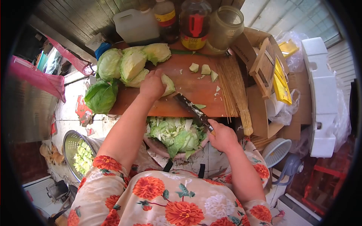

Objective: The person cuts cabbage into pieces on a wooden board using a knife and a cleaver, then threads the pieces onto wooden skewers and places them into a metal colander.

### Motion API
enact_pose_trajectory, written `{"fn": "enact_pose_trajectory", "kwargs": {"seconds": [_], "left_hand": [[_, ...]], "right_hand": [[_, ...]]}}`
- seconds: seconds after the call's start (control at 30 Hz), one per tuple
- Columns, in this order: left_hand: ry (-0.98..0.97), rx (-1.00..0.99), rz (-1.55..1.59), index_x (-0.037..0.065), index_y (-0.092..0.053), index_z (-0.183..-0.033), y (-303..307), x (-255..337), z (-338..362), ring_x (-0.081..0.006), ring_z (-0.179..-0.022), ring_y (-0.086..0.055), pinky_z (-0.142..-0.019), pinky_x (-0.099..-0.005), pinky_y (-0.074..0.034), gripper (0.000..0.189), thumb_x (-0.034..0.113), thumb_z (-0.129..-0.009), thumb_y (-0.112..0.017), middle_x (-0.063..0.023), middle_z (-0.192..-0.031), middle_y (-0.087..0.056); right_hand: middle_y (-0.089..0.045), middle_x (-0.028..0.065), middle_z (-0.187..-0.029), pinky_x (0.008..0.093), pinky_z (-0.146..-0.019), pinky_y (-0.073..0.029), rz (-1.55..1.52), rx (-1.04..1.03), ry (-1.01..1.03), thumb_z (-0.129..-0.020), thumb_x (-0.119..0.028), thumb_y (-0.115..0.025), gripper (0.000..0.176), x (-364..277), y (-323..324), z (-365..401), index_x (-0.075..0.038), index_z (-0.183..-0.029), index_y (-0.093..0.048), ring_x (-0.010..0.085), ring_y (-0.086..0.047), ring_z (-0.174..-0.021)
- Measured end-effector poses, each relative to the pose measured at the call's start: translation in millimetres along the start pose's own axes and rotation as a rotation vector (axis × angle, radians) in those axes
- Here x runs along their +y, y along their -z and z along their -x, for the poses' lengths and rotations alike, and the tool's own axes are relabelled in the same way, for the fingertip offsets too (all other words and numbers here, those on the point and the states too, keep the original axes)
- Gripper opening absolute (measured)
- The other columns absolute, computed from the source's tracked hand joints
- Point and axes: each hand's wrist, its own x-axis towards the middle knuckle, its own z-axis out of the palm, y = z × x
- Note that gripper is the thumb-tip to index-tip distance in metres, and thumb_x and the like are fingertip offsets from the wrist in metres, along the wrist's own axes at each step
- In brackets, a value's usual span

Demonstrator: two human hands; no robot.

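Observation:
My right hand (pixel 223 136) is closed round the handle of a kitchen knife (pixel 190 106). Bits of cabbage cling to its dark blade, which points up and left over the wooden board (pixel 188 75). My left hand (pixel 152 84) grips a cabbage wedge (pixel 168 84) on the board, close to the knife's tip; its fingertips are partly hidden. Behind that hand lie cut cabbage pieces (pixel 133 63) and a rounder cabbage (pixel 109 64). A greener cabbage (pixel 101 97) sits at the board's left edge. Below the board, a basin (pixel 160 150) holds chopped cabbage (pixel 177 135).
Small core chunks (pixel 205 69) and a straw whisk broom (pixel 235 86) lie on the board's right. Bottles, a white jug (pixel 135 26) and a glass jar (pixel 225 28) line the back. A metal colander (pixel 69 140) with cabbage bits stands lower left; a cardboard box (pixel 258 109) stands right.

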Motion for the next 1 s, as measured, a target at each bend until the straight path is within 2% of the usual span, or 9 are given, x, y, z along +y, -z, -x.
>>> {"fn": "enact_pose_trajectory", "kwargs": {"seconds": [0.17, 0.23, 0.47, 0.53, 0.6, 0.63, 0.7, 0.83, 1.0], "left_hand": [[-0.021, 0.015, 0.084, 0.006, -0.057, -0.123, -2.2, -4.8, -0.5, -0.0348, -0.116, -0.053, -0.095, -0.0412, -0.046, 0.053, 0.018, -0.074, -0.074, -0.0173, -0.122, -0.057], [0.064, -0.175, 0.284, 0.005, -0.058, -0.123, -3.9, -6.1, -4.9, -0.0324, -0.109, -0.059, -0.091, -0.0378, -0.048, 0.053, 0.018, -0.074, -0.075, -0.0167, -0.118, -0.061], [0.182, -0.194, 0.439, 0.005, -0.061, -0.120, -14.7, 5.3, -4.9, -0.0234, -0.096, -0.064, -0.085, -0.0331, -0.050, 0.048, 0.020, -0.076, -0.074, -0.0117, -0.106, -0.066], [0.210, -0.402, 0.334, 0.008, -0.057, -0.126, -6.5, 7.1, -4.8, -0.0248, -0.092, -0.065, -0.076, -0.0354, -0.055, 0.053, 0.023, -0.077, -0.071, -0.0120, -0.104, -0.066], [0.325, -0.463, 0.465, 0.007, -0.057, -0.124, -2.2, 10.0, 1.8, -0.0256, -0.089, -0.065, -0.070, -0.0367, -0.056, 0.050, 0.025, -0.078, -0.070, -0.0124, -0.102, -0.065], [0.436, -0.522, 0.596, 0.006, -0.057, -0.121, -1.6, 10.5, 5.6, -0.0264, -0.086, -0.066, -0.064, -0.0380, -0.057, 0.048, 0.026, -0.079, -0.069, -0.0127, -0.100, -0.065], [0.475, -0.512, 0.654, 0.004, -0.057, -0.114, -6.9, 8.2, 11.5, -0.0260, -0.085, -0.066, -0.061, -0.0383, -0.057, 0.043, 0.026, -0.079, -0.068, -0.0132, -0.099, -0.065], [0.519, -0.464, 0.685, 0.001, -0.055, -0.097, -20.8, 4.4, 18.6, -0.0245, -0.082, -0.066, -0.056, -0.0368, -0.057, 0.033, 0.028, -0.082, -0.068, -0.0141, -0.096, -0.065], [0.482, -0.442, 0.709, -0.004, -0.059, -0.096, -28.5, 1.1, 19.8, -0.0274, -0.078, -0.068, -0.055, -0.0372, -0.058, 0.036, 0.028, -0.083, -0.068, -0.0172, -0.095, -0.066]], "right_hand": [[-0.066, 0.0210, -0.104, 0.0431, -0.085, -0.051, -0.156, -0.172, 0.175, -0.079, -0.023, -0.062, 0.052, 5.5, 6.0, 20.1, -0.011, -0.129, -0.055, 0.0369, -0.064, -0.095], [-0.066, 0.0214, -0.103, 0.0423, -0.084, -0.050, -0.230, -0.163, 0.190, -0.079, -0.023, -0.063, 0.051, -3.9, 18.5, 23.2, -0.010, -0.128, -0.056, 0.0371, -0.063, -0.095], [-0.065, 0.0228, -0.103, 0.0412, -0.087, -0.048, -0.594, 0.072, -0.010, -0.082, -0.022, -0.063, 0.052, -39.7, 16.0, 4.1, -0.007, -0.130, -0.052, 0.0382, -0.063, -0.097], [-0.065, 0.0234, -0.104, 0.0413, -0.087, -0.048, -0.579, 0.070, -0.034, -0.083, -0.023, -0.062, 0.052, -45.7, 6.8, -1.3, -0.007, -0.131, -0.051, 0.0385, -0.063, -0.099], [-0.067, 0.0140, -0.096, 0.0304, -0.080, -0.049, -0.586, 0.108, 0.007, -0.082, -0.018, -0.066, 0.055, -50.5, -2.2, -3.4, -0.001, -0.132, -0.050, 0.0188, -0.063, -0.084], [-0.067, 0.0140, -0.096, 0.0304, -0.080, -0.049, -0.585, 0.107, 0.010, -0.082, -0.018, -0.066, 0.055, -54.4, -4.2, -3.4, -0.001, -0.132, -0.050, 0.0188, -0.063, -0.084], [-0.064, 0.0242, -0.108, 0.0420, -0.090, -0.047, -0.656, 0.077, -0.024, -0.084, -0.025, -0.062, 0.053, -62.6, -7.1, -1.8, -0.005, -0.131, -0.050, 0.0395, -0.061, -0.102], [-0.064, 0.0244, -0.107, 0.0430, -0.090, -0.047, -0.616, 0.070, -0.029, -0.085, -0.025, -0.061, 0.052, -76.7, -4.4, 4.1, -0.004, -0.131, -0.048, 0.0401, -0.061, -0.102], [-0.063, 0.0256, -0.108, 0.0460, -0.089, -0.047, -0.510, 0.012, -0.024, -0.086, -0.024, -0.060, 0.050, -83.0, -7.9, 9.9, -0.001, -0.129, -0.047, 0.0414, -0.060, -0.102]]}}
